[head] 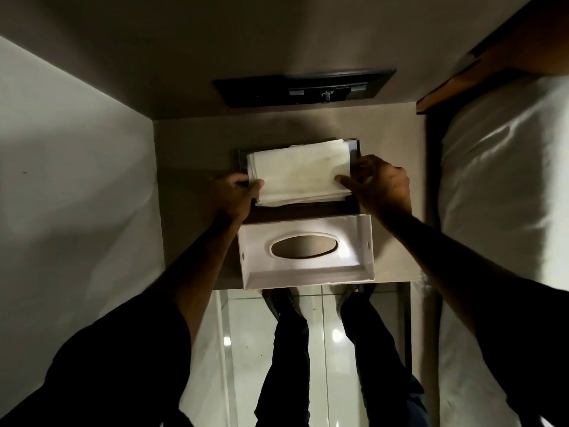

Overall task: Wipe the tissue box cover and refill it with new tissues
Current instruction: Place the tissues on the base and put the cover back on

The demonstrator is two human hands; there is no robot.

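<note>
Now we pinch the tissue stack (300,174) between left hand (234,192) and right hand (380,186), thumbs clamped on its ends over the dark base (354,149), refilling, and next we fit the cover (308,251), just behind our fingers

We found no text, label, brand, number or sign that we could read anywhere in the view; the dark wall panel (303,87) carried small light patches, but they were too small and blurred for us to make out
</note>
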